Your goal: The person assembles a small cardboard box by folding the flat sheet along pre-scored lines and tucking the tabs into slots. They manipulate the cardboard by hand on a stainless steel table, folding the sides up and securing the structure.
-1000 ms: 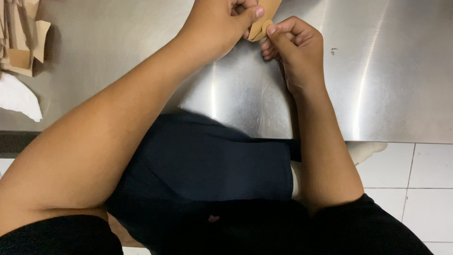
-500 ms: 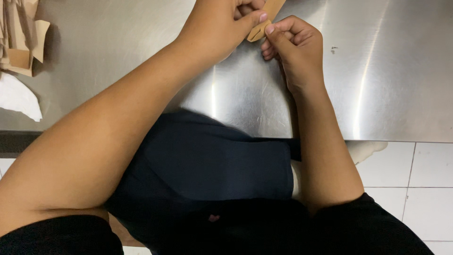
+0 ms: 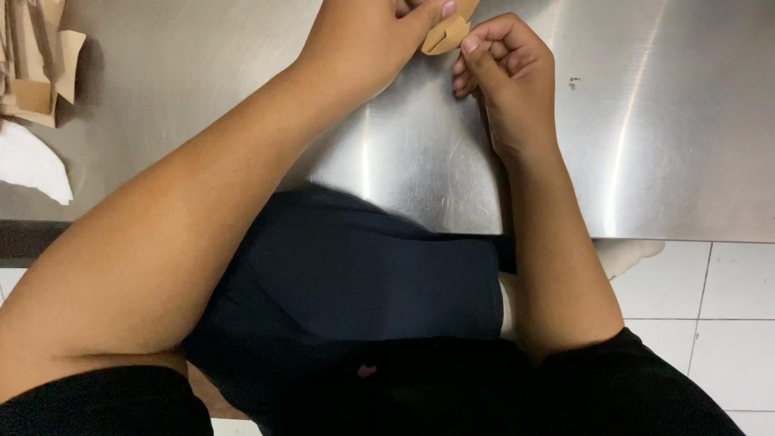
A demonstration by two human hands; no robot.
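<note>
A small piece of folded brown cardboard (image 3: 448, 32) is held at the top edge of the head view, above a steel table (image 3: 662, 137). My left hand (image 3: 367, 40) grips it from the left, thumb pressed on its upper side. My right hand (image 3: 504, 73) pinches its right end with thumb and forefinger, the other fingers curled. Most of the cardboard piece is cut off by the frame's top edge.
More brown cardboard pieces (image 3: 36, 64) lie stacked at the table's far left, with a white paper scrap (image 3: 32, 165) just below them. The table's near edge runs across the middle of the view, and white floor tiles (image 3: 718, 307) show at the lower right.
Both hands have barely shifted; the cardboard piece has been turned slightly between the fingers and sits a little higher in the view.
</note>
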